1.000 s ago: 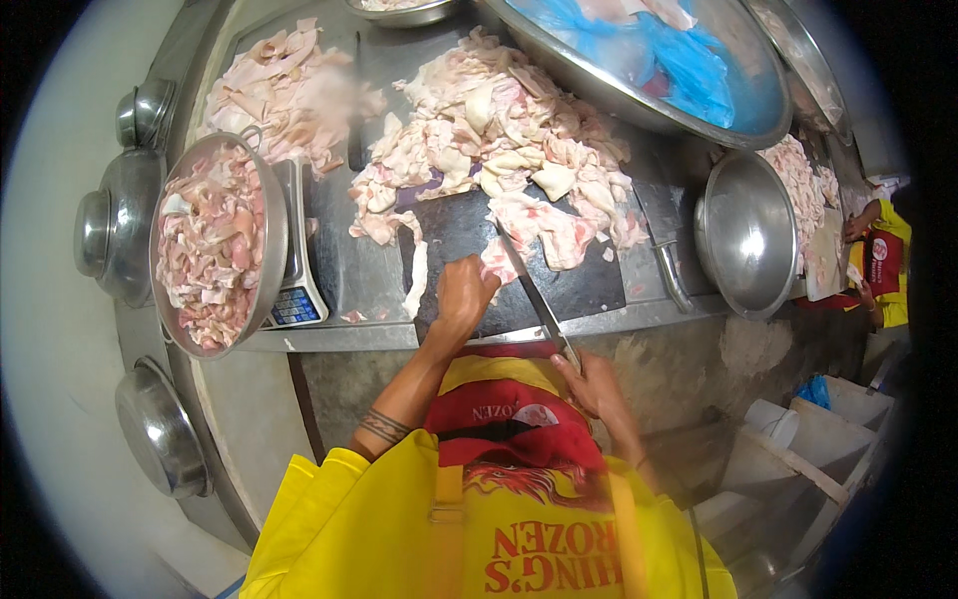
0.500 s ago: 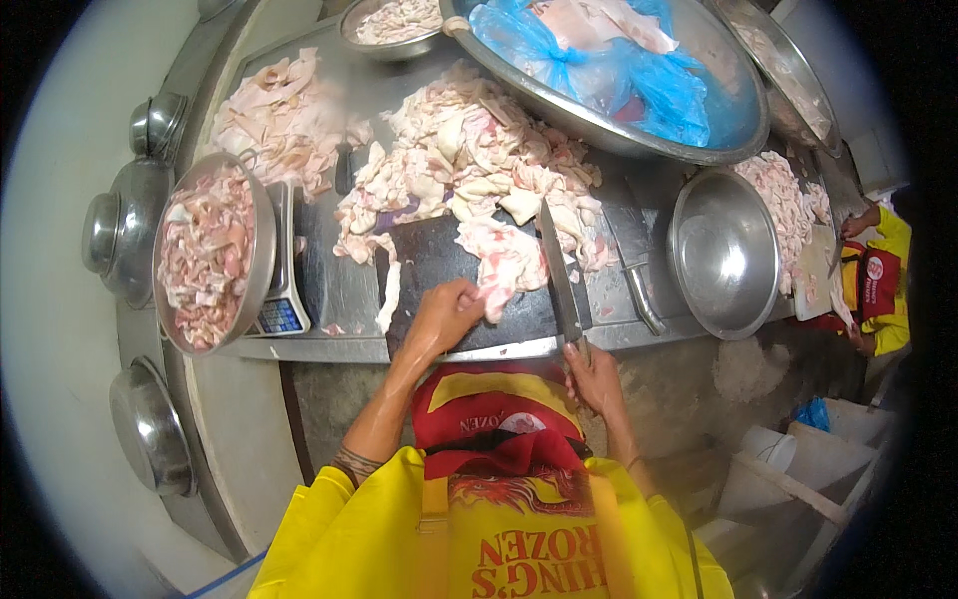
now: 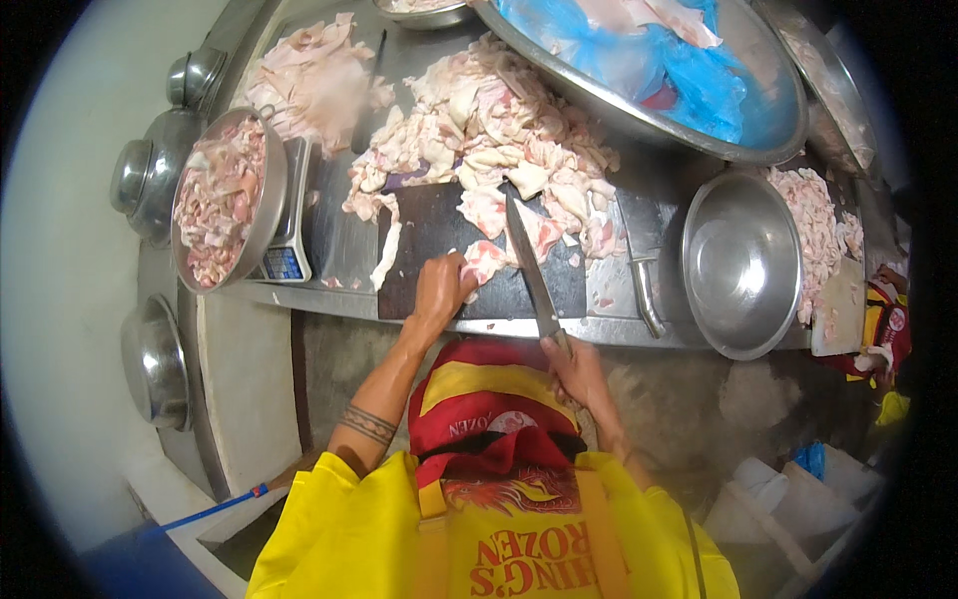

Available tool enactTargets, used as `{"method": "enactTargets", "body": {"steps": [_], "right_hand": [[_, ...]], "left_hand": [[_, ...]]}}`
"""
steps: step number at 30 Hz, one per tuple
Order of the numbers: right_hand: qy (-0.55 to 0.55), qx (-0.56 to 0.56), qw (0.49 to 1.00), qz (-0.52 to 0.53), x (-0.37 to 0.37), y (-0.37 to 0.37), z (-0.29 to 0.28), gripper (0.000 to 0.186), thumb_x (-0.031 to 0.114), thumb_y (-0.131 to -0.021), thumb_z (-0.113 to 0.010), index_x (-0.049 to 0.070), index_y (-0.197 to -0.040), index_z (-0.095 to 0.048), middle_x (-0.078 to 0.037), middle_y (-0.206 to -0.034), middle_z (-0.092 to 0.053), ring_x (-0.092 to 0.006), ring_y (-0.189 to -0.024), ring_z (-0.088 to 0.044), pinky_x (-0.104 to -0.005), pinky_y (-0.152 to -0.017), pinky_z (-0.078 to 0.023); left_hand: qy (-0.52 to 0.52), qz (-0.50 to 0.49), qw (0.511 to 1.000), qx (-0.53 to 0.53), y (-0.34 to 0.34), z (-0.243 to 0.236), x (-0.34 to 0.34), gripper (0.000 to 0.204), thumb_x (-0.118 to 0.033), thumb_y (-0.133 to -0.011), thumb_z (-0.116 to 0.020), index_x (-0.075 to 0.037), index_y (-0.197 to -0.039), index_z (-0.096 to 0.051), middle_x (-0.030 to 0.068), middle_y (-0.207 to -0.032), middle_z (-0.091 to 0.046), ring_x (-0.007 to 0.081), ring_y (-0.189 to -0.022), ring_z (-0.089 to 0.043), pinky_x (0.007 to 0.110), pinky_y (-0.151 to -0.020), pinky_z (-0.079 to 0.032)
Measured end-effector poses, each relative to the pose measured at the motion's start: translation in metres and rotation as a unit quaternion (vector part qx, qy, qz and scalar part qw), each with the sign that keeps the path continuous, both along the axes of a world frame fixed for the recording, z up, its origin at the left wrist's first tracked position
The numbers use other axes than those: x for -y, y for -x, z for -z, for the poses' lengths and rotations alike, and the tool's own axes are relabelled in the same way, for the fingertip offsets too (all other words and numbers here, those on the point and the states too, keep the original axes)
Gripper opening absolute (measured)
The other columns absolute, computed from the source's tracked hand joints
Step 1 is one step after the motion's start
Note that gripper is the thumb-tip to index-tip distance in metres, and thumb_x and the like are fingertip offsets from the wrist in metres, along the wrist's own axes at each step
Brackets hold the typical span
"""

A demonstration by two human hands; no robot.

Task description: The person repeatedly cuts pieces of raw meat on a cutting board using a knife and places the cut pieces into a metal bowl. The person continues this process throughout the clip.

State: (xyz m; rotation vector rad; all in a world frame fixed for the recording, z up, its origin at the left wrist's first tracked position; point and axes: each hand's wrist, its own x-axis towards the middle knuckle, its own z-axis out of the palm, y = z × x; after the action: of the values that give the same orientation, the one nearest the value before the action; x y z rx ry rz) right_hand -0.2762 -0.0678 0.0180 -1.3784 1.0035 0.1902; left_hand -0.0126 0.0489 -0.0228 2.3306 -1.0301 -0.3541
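Note:
On the dark cutting board [image 3: 419, 240] my left hand [image 3: 439, 290] pinches the near edge of a pale pink piece of meat [image 3: 485, 262]. My right hand [image 3: 579, 374] is closed round the handle of a long knife [image 3: 531, 265], whose blade points away from me and lies across the meat. More of the meat shows on both sides of the blade. A big heap of pale meat pieces [image 3: 479, 110] begins at the board's far edge. One narrow strip [image 3: 387, 245] hangs over the board's left side.
At the left, a metal bowl of cut meat [image 3: 225, 205] sits on a scale [image 3: 289, 250]. To the right are a second knife [image 3: 641, 285], a bare steel bowl [image 3: 743, 265] and a co-worker's hand [image 3: 888, 280]. A large basin [image 3: 639, 110] with blue plastic stands at the back.
The knife has shifted left, from beside the meat to across it. My left hand keeps its hold on the meat's near edge. The whole view has tilted slightly.

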Motion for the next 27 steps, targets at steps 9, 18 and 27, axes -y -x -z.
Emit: {"method": "enactTargets", "body": {"steps": [9, 18, 27], "right_hand": [[0.064, 0.036, 0.997, 0.006, -0.009, 0.004, -0.013, 0.038, 0.039, -0.104, -0.059, 0.003, -0.118, -0.060, -0.015, -0.068, -0.065, -0.0265, -0.053, -0.067, -0.0393, -0.048, -0.049], [0.206, -0.005, 0.978, -0.040, -0.096, -0.042, -0.011, 0.033, 0.029, -0.104, -0.057, 0.005, -0.126, -0.053, -0.029, -0.093, -0.069, -0.0525, -0.092, -0.066, -0.0554, -0.072, -0.049], [0.264, -0.077, 0.961, -0.025, -0.155, -0.038, -0.014, 0.035, 0.031, -0.105, -0.054, 0.001, -0.124, -0.048, -0.033, -0.085, -0.067, -0.0566, -0.081, -0.064, -0.0628, -0.066, -0.048]], "left_hand": [[0.011, -0.126, 0.950, -0.286, 0.004, -0.019, -0.024, 0.022, -0.017, -0.090, -0.072, 0.005, -0.093, -0.073, 0.0114, -0.071, -0.073, 0.0151, -0.060, -0.070, 0.029, -0.056, -0.056], [0.014, -0.039, 0.987, -0.152, -0.015, -0.004, -0.027, 0.027, -0.024, -0.076, -0.074, 0.003, -0.083, -0.074, 0.0227, -0.074, -0.070, 0.0361, -0.072, -0.073, 0.042, -0.068, -0.056], [0.027, 0.001, 0.993, -0.113, -0.017, 0.015, -0.017, 0.034, -0.027, -0.077, -0.077, 0.007, -0.078, -0.071, 0.0279, -0.071, -0.067, 0.0409, -0.066, -0.070, 0.047, -0.061, -0.053]]}}
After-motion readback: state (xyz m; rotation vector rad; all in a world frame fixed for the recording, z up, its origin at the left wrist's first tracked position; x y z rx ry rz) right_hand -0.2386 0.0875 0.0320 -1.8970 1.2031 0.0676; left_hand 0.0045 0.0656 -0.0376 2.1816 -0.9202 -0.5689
